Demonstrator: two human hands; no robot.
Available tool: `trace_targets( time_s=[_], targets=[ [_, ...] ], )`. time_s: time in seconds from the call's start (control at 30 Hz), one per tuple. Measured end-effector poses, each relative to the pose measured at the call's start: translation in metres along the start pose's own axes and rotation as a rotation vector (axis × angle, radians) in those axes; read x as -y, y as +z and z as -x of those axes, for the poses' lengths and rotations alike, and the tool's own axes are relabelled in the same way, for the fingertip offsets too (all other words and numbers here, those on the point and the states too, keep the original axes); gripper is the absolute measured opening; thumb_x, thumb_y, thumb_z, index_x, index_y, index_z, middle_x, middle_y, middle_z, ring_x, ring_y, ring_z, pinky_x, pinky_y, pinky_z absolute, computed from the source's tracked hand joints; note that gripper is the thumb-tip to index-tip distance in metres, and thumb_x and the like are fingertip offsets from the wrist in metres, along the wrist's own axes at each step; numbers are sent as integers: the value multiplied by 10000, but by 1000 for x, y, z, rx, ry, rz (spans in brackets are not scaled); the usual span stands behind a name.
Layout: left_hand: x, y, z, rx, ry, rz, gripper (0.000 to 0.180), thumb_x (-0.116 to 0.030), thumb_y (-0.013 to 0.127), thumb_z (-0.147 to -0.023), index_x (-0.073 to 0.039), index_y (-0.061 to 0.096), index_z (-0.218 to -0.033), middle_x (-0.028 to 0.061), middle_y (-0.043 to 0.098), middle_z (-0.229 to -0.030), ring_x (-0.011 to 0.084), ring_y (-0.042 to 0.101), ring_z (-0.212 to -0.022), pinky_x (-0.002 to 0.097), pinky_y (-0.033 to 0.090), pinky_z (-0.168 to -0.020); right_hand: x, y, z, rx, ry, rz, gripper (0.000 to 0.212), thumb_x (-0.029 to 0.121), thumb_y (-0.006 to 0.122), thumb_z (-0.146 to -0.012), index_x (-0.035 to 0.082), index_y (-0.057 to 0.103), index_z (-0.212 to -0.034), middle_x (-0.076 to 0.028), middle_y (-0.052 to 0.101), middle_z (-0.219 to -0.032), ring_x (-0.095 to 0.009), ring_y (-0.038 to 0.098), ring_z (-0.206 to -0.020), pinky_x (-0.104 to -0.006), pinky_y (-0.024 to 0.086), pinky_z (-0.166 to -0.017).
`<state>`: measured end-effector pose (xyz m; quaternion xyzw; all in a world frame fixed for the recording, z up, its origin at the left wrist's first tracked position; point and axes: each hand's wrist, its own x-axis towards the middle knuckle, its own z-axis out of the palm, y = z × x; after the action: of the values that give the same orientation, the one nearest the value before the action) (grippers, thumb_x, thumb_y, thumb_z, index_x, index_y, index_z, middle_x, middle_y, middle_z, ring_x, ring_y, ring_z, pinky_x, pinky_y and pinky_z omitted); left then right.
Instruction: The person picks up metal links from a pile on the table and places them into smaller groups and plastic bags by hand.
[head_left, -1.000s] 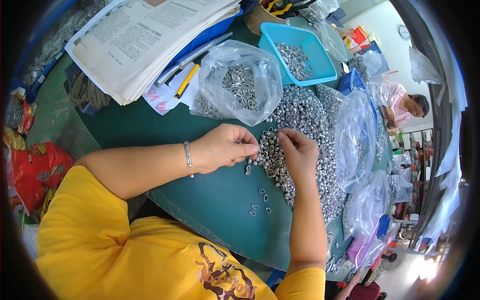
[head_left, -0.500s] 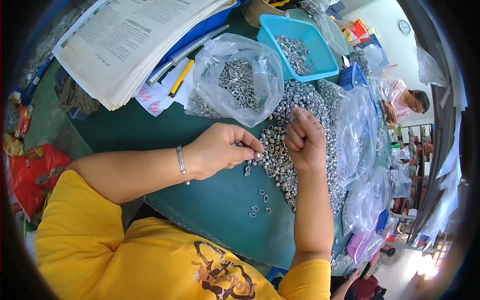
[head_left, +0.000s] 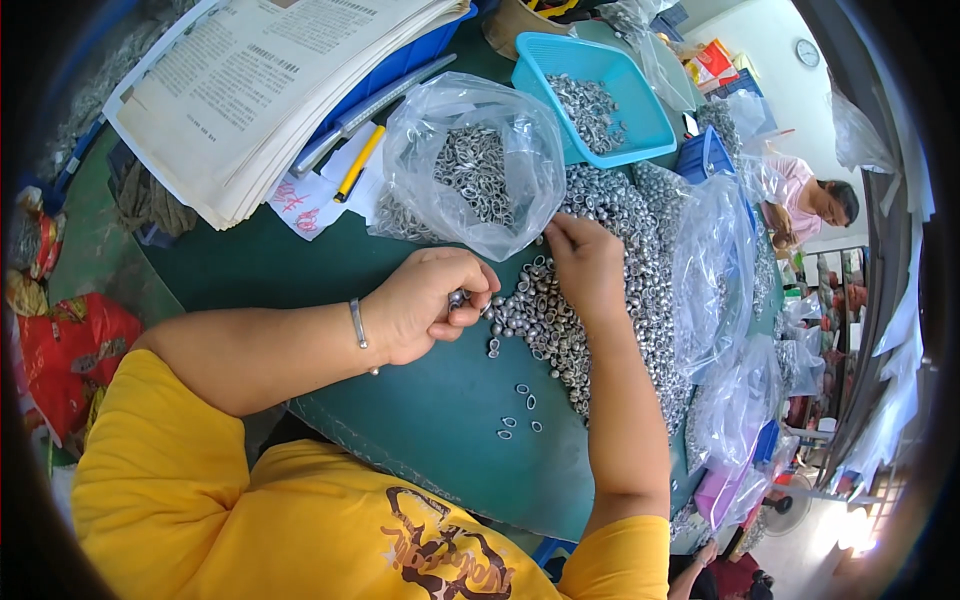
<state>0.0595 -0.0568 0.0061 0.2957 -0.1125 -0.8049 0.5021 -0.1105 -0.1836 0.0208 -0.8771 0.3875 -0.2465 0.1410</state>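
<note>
My left hand is curled over the green table at the left edge of a heap of small silvery metal pieces. Grey metal bits show between its bent fingers. My right hand reaches over the upper part of the heap, thumb and fingertips pinched together beside the rim of a clear plastic bag. What lies in that pinch, if anything, is hidden. Inside the bag are many small oval metal rings. Several loose oval rings lie on the table below the heap.
Behind the bag stands a turquoise basket of metal parts. Papers lie on a blue bin at the upper left, near a yellow marker. More filled plastic bags crowd the right side. Another person sits beyond.
My right hand has moved down and slightly left, from a raised curl to a pinch beside the bag's rim. My left hand has shifted slightly left, its fingers curling in over the metal pieces.
</note>
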Motion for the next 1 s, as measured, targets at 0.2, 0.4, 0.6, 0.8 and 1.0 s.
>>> trace_targets(
  time_s=[0.2,0.4,0.6,0.8,1.0],
  targets=[
    [-1,3,-2,-56,32,-16,66,-44,486,-771,-30,524,-823,17,455,-676,65,387,-508,183,277,-394,-6,8,-2,-23,-158,185,110,114,592,-791,55,651,-863,-94,579,-644,-249,578,-595,-341,455,-514],
    [1,1,2,-73,71,11,75,-39,488,-776,-28,520,-843,10,440,-669,60,381,-514,179,278,-405,-2,-24,-8,-16,642,-1216,107,104,581,-804,2,591,-773,-9,487,-589,-76,415,-449,-202,244,-357],
    [-1,4,-1,-77,98,-59,78,-41,500,-780,-28,526,-852,1,440,-657,54,387,-521,186,285,-411,10,2,10,103,107,347,154,173,608,-776,24,643,-789,-151,625,-800,-355,591,-696,-425,484,-612],
    [11,-1,-9,-149,523,-808,92,-40,584,-763,-7,632,-834,-15,526,-638,84,480,-542,221,405,-528,2,-17,11,72,440,-814,143,90,546,-793,-31,611,-831,-48,542,-626,-126,476,-480,-237,354,-423],
    [13,-2,-14,-129,837,-1434,117,-66,607,-762,-41,627,-874,91,552,-684,214,539,-593,303,443,-576,4,-21,5,90,410,-311,205,146,600,-804,-23,639,-913,-60,566,-558,-176,570,-555,-291,439,-505]
  ],
)
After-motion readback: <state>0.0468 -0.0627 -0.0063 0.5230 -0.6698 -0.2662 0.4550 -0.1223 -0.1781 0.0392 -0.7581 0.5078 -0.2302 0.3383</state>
